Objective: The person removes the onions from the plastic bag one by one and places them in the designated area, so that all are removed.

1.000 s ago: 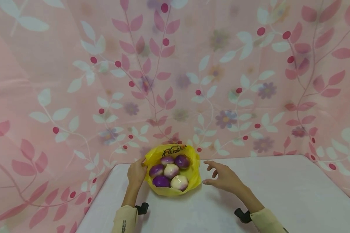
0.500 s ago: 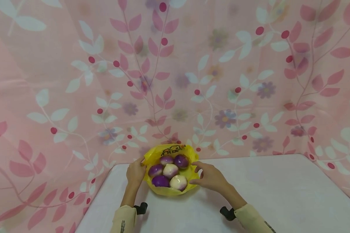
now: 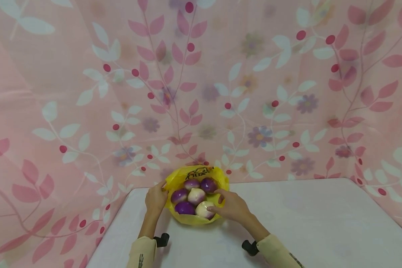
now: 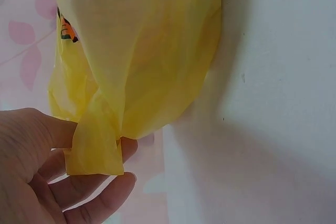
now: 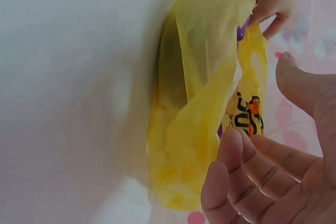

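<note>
A yellow plastic bag (image 3: 177,179) with dark printing stands open-mouthed on the white table. Inside are several glossy round vegetables, purple and cream, like turnips or round eggplants; one is the mostly cream one (image 3: 202,210) at the front right. My left hand (image 3: 155,200) pinches the bag's left edge; in the left wrist view a loose flap (image 4: 97,153) of yellow plastic lies between thumb and fingers. Over the bag's right side is my right hand (image 3: 232,206), fingers and thumb spread apart, holding nothing. Its thumb tip overlaps the cream vegetable in the head view.
The white-covered table (image 3: 305,219) extends to the right and front of the bag. Behind it hangs a pink curtain (image 3: 207,93) printed with leaves and flowers. A black wrist mount (image 3: 250,248) sits beneath the right forearm, another (image 3: 162,240) by the left.
My right hand has moved left, from beside the bag to over its right side, spread throughout. The left hand keeps its hold on the bag's left edge.
</note>
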Available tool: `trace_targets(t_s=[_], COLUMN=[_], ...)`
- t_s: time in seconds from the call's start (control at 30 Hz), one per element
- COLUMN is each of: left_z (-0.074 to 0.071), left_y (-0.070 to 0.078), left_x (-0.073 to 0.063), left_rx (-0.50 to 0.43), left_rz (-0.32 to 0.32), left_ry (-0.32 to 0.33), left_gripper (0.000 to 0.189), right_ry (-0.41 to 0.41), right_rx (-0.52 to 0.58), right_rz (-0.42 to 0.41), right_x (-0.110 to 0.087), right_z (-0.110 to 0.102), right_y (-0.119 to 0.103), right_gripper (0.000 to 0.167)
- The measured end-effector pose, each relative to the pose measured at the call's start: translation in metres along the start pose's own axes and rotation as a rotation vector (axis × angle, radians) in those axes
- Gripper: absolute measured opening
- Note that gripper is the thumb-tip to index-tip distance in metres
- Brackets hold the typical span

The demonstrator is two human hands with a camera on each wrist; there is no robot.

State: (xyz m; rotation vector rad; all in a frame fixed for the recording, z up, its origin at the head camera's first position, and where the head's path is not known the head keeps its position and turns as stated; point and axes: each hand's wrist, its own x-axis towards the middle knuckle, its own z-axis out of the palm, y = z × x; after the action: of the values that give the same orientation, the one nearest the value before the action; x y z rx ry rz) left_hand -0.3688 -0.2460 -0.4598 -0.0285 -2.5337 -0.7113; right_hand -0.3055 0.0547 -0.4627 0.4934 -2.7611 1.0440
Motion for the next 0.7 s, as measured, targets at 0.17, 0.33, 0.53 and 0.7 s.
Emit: trace_targets(t_s=[0.17, 0.33, 0.53, 0.7], left_z=[0.002, 0.003, 0.003, 0.005], left_y=[-0.002, -0.002, -0.003, -0.002], left_x=[0.0, 0.0, 0.001, -0.001], left_rx=[0.0, 0.001, 0.002, -0.005], left_rz=[0.005, -0.002, 0.002, -0.002], left_ry=[0.012, 0.007, 0.007, 0.004], left_gripper=[0.039, 0.04, 0.039, 0.039], right_ry=[0.0, 0.003, 0.014, 0.048], right_rx=[-0.018, -0.093, -0.183, -0.215], right_rz=[0.064, 0.099, 0.097, 0.104], right_x=[0.0, 0.001, 0.003, 0.001], right_z=[0.007, 0.012, 0.022, 0.03], right_y=[-0.006, -0.011, -0.012, -0.013], right_gripper=[0.071, 0.074, 0.071, 0.062])
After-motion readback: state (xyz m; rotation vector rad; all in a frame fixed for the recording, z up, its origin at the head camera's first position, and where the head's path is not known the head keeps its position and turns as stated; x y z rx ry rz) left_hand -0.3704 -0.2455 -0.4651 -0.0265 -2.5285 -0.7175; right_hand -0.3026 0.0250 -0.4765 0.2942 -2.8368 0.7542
